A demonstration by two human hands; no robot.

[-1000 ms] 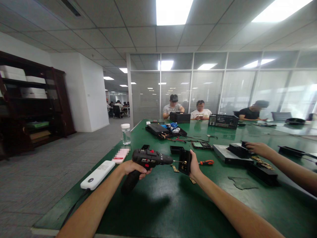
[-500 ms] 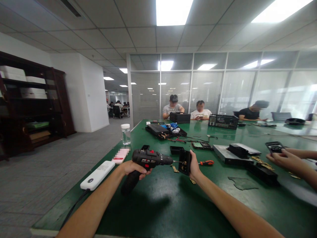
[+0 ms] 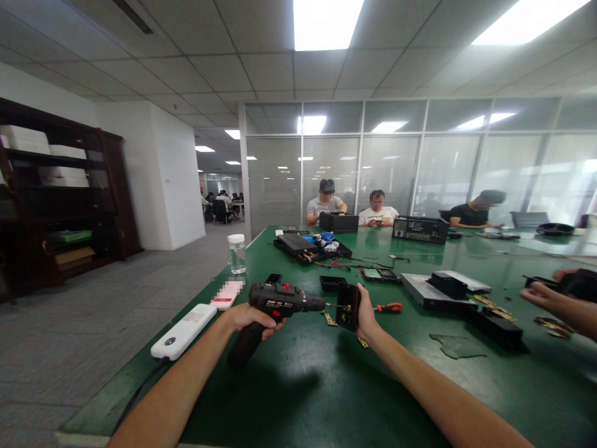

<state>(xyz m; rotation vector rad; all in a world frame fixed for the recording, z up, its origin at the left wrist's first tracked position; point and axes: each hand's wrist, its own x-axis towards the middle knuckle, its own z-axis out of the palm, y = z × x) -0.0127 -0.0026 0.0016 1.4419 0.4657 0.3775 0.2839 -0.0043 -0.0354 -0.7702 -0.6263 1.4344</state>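
An office with a tiled ceiling and bright light panels; a glass partition [image 3: 331,180] spans the background, and a dark wooden bookcase [image 3: 109,193] stands at the left edge. A green table [image 3: 298,404] fills the lower frame.

At lower centre, the camera wearer's left hand [image 3: 256,318] grips a black power drill [image 3: 275,299], its fingers curled around the handle and the thumb across the near side. The drill points right, its thin bit [image 3: 334,304] reaching the face of a small black part [image 3: 346,308] just right of the frame's centre. Whether the tip touches a screw cannot be made out.

The right hand [image 3: 367,314] holds that part upright by its right edge, above the table; most of its fingers are hidden behind it, so their exact placement cannot be told.

Just right of this hand lies an orange-and-black screwdriver [image 3: 389,307]. A small black tray [image 3: 333,283] sits behind the part. Toward the left are a clear bottle [image 3: 237,255] with a white lid and a white power strip [image 3: 184,331]. At the right edge, a co-worker's hands [image 3: 548,297] hold something dark, near a silver metal box [image 3: 420,288].
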